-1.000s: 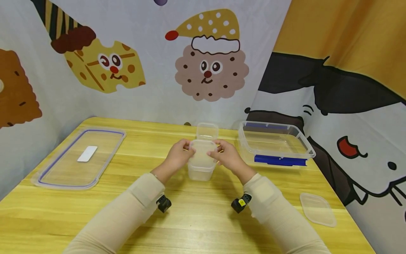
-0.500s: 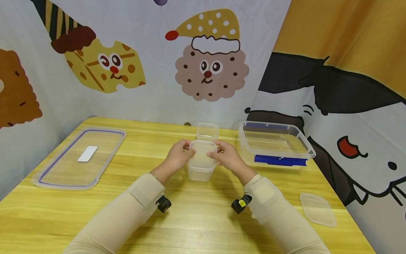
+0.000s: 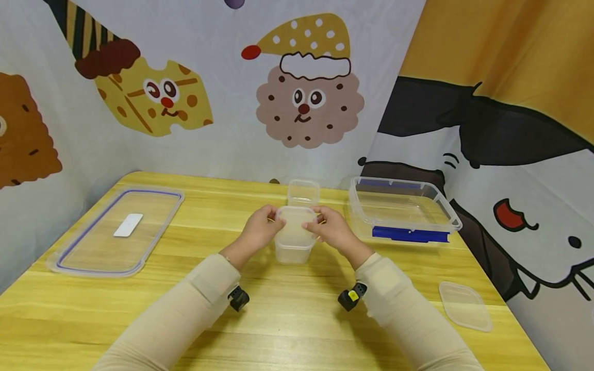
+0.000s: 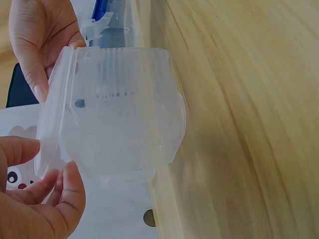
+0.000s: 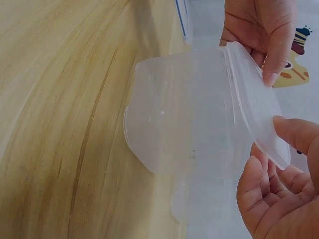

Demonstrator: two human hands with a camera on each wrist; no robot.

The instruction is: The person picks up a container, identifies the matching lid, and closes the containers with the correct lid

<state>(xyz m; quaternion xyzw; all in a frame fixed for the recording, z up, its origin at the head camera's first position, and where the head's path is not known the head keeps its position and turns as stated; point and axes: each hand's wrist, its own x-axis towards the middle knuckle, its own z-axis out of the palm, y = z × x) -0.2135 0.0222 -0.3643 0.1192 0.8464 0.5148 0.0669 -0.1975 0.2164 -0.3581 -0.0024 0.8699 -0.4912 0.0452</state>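
Note:
A small clear plastic container point(image 3: 293, 254) stands upright on the wooden table, with a frosted lid point(image 3: 296, 226) over its top. In the right wrist view the lid point(image 5: 256, 102) is close to the rim at the near end and slants away from it toward the far end. My left hand point(image 3: 260, 226) pinches the lid's far left edge, thumb on top and fingers curled beneath. At the far right edge my right hand point(image 3: 336, 229) pinches it in the same way. The container's side point(image 4: 124, 109) shows see-through in the left wrist view.
Behind the hands stands another small clear container point(image 3: 303, 191). A large clear box point(image 3: 417, 224) with a blue clip is at the back right. A small lid point(image 3: 465, 306) lies front right. At left lies a large blue-sealed lid point(image 3: 93, 257), a white card point(image 3: 128, 225) on it.
The lid's far edge has come down very slightly between both hands. The hands keep their pinch on it, and everything else stays where it was.

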